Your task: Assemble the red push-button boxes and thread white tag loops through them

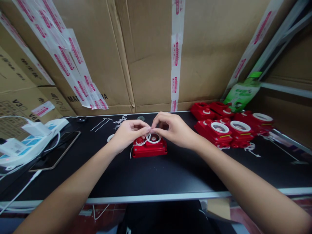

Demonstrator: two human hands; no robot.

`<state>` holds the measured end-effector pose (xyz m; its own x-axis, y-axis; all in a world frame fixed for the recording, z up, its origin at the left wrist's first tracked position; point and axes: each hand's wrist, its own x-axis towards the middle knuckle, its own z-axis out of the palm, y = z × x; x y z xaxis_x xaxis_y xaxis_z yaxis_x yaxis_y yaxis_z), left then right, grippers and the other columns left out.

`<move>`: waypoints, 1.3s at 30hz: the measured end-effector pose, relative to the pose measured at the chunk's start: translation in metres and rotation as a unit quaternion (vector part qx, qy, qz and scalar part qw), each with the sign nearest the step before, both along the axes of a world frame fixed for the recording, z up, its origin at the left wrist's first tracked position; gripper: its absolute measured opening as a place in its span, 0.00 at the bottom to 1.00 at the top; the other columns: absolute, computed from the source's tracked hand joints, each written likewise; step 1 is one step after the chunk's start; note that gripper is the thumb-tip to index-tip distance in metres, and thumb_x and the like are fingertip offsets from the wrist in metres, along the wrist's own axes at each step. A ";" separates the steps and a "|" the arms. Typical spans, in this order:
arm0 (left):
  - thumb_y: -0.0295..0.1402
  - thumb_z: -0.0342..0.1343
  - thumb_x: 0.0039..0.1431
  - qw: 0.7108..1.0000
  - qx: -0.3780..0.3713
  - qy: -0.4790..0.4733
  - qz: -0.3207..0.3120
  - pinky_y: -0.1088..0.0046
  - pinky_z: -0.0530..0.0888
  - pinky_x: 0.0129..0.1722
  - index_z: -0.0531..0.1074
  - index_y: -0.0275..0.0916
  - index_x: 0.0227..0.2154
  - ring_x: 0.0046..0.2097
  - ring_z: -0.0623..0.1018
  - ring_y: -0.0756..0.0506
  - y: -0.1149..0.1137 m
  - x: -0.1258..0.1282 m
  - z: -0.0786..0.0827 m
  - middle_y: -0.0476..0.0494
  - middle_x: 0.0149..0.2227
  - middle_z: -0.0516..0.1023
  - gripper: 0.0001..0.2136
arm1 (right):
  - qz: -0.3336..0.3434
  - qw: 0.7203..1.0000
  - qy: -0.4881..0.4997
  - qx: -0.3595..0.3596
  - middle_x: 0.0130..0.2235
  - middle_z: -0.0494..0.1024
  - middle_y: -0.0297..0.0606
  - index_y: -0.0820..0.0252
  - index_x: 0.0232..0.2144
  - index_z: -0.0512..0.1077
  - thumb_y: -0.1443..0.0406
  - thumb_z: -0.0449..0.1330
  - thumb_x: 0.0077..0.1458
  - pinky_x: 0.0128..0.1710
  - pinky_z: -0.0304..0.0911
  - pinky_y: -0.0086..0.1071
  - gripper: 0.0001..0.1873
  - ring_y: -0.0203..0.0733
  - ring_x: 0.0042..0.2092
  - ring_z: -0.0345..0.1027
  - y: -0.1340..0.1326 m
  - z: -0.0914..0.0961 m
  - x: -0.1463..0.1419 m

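Note:
A red plastic housing (149,149) lies on the black table (156,175) in front of me, with a white ring (153,139) seated in its top. My left hand (128,132) and my right hand (172,128) meet just above it, fingers pinched together on a thin white string (141,142) at the ring's edge. The string trails over the housing's left side.
Several more red housings with white rings (226,128) are piled at the right. A green pouch (241,92) leans behind them. At the left lie a phone (57,151), a white power strip with chargers (31,138) and thin metal pins (99,124). Cardboard boxes (151,55) wall the back.

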<state>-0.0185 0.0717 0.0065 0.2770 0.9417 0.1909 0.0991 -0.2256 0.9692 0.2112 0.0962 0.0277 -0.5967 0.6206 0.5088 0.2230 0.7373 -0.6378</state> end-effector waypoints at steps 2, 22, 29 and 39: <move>0.42 0.72 0.58 1.000 0.001 0.000 0.004 0.78 0.76 0.32 0.83 0.35 0.34 0.29 0.78 0.51 0.000 0.000 0.000 0.46 0.28 0.81 0.13 | 0.002 1.000 -0.003 -0.001 0.39 0.76 0.35 0.62 0.36 0.78 0.67 0.69 0.62 0.34 0.69 0.31 0.04 0.34 0.31 0.74 0.000 0.000 0.000; 0.35 0.72 0.53 0.999 0.007 0.018 0.029 0.77 0.75 0.30 0.80 0.34 0.32 0.28 0.78 0.51 -0.003 0.007 0.006 0.48 0.26 0.80 0.10 | 0.012 1.000 -0.020 0.019 0.39 0.76 0.36 0.61 0.36 0.78 0.68 0.69 0.62 0.36 0.68 0.31 0.03 0.35 0.32 0.72 -0.001 -0.001 -0.001; 0.37 0.72 0.55 1.000 -0.018 -0.011 0.021 0.77 0.76 0.30 0.81 0.33 0.32 0.27 0.78 0.51 -0.002 0.005 0.007 0.47 0.26 0.80 0.11 | 0.006 0.999 -0.025 0.026 0.39 0.76 0.36 0.61 0.36 0.79 0.67 0.69 0.63 0.36 0.68 0.31 0.03 0.35 0.32 0.71 0.001 0.000 0.000; 0.41 0.71 0.59 1.000 -0.011 -0.008 -0.007 0.76 0.75 0.30 0.83 0.35 0.36 0.29 0.78 0.50 -0.002 0.000 0.003 0.46 0.29 0.81 0.13 | -0.003 0.999 -0.027 0.017 0.39 0.77 0.37 0.60 0.36 0.78 0.66 0.68 0.63 0.36 0.68 0.32 0.04 0.37 0.33 0.71 -0.002 0.000 0.000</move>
